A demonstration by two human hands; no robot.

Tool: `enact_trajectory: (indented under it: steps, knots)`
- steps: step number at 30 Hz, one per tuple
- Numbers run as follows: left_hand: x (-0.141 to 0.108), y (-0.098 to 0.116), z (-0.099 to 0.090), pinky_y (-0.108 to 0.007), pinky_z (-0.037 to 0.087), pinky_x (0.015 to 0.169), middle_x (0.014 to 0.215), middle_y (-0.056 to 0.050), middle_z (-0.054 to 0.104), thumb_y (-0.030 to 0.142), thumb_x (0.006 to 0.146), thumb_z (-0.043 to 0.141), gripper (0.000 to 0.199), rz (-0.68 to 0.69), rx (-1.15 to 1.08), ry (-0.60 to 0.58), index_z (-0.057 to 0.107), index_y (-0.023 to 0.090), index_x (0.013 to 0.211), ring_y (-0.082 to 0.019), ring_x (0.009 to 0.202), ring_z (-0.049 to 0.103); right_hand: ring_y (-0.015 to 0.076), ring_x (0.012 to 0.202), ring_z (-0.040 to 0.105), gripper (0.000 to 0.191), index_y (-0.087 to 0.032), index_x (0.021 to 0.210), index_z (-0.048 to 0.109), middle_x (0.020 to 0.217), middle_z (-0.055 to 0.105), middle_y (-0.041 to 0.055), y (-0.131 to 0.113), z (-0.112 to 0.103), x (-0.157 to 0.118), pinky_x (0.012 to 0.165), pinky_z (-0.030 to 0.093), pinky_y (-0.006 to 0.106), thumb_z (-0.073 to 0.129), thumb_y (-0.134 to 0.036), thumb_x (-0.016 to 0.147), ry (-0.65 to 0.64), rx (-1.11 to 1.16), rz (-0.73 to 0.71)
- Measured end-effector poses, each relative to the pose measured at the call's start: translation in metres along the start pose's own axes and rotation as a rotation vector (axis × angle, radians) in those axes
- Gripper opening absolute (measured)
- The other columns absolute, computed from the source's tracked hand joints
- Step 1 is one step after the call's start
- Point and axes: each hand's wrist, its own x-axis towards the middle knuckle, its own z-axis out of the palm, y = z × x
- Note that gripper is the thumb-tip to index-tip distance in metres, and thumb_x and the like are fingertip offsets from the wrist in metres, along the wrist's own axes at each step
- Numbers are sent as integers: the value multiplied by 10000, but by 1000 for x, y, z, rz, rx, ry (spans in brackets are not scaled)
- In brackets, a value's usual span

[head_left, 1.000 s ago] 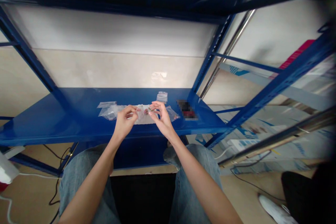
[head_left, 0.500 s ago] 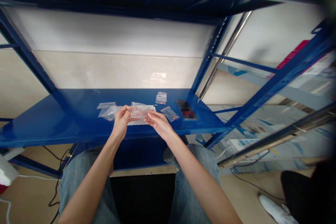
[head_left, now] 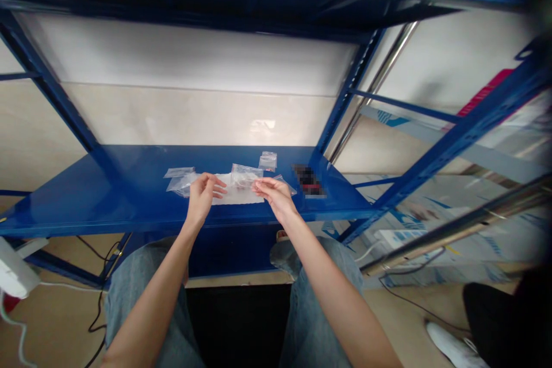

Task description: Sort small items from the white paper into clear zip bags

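Note:
My right hand (head_left: 276,195) pinches a small clear zip bag (head_left: 245,174) by its right side, holding it just over a sheet of white paper (head_left: 233,194). Whatever the bag may contain is too faint to make out. My left hand (head_left: 203,194) is off the bag, over the left end of the paper, its fingers apart with nothing between them. Several clear bags (head_left: 179,183) lie beside and partly behind the left hand. Another zip bag (head_left: 290,183) is mostly covered by the right hand.
At the back of the blue shelf (head_left: 125,184) lies a small bag (head_left: 268,161) with reddish bits. A dark blurred-out object (head_left: 308,180) is to the right. Blue uprights (head_left: 353,80) and an upper shelf (head_left: 259,11) frame the space. Another person's shoe (head_left: 451,345) shows at lower right.
Both hands were close together at the bag. Now the left has let go and the hands are farther apart, while the right keeps the bag and has shifted slightly right.

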Motion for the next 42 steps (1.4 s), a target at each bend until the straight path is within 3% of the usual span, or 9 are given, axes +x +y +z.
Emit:
enact_trajectory:
  steps: [3,6,9,14,18,22,28,34,42]
  knots:
    - [-2,-4,-2,-304,538,638,786,-60,699,390,944,478,239,112,360,-35,587,196,859,-205,698,700,200,670,724,407,-162,836,749,765,763,63,-13,-8,13,617,563,283,910,-403,551,27,-135,-100]
    - [-3,-14,-1,-391,539,796,884,-83,712,283,923,495,147,206,665,-56,615,207,958,-252,834,706,197,601,699,390,-152,773,735,686,737,57,-33,-3,34,543,539,277,915,-396,528,-63,-286,-125]
    - [-1,-28,1,-462,501,952,1153,-156,672,275,904,539,334,239,649,-77,552,178,1223,-301,1088,659,184,522,662,290,-153,702,707,580,685,31,-52,15,57,497,511,273,900,-316,559,-177,-488,-109]
    - [1,-49,2,-530,387,1111,1449,-255,466,438,848,671,849,238,551,-130,248,122,1513,-370,1366,469,149,459,609,133,-159,683,696,513,645,8,-67,57,82,493,461,254,818,-126,642,-286,-904,-93]
    - [-3,-53,5,-542,365,1129,1542,-277,353,473,885,624,892,272,689,-157,158,120,1559,-396,1442,362,130,500,590,142,-156,803,730,518,639,-6,-72,83,81,539,415,238,757,-84,684,-323,-1214,-172]
    - [-6,-52,8,-538,394,1098,1510,-324,383,454,941,535,842,276,848,-163,137,40,1558,-414,1408,409,129,606,605,161,-165,855,738,612,674,-1,-78,99,73,587,374,233,732,-97,709,-348,-1459,-266]
    - [-9,-55,11,-528,349,1126,1515,-330,386,409,970,473,747,321,944,-159,197,7,1537,-395,1417,405,130,659,606,183,-164,853,744,767,717,22,-75,102,68,587,353,236,704,-72,699,-357,-1551,-345]
    - [-8,-59,13,-530,309,1152,1525,-319,384,390,971,457,719,312,963,-171,226,5,1532,-392,1419,405,127,572,584,123,-179,826,728,664,669,0,-69,98,63,550,347,237,711,-104,730,-349,-1509,-290]
    - [-5,-65,12,-536,295,1171,1547,-303,358,361,958,461,702,299,905,-175,244,21,1531,-384,1443,371,185,666,645,80,-139,814,741,701,708,88,-74,100,62,612,399,271,687,-198,824,-332,-1506,-310]
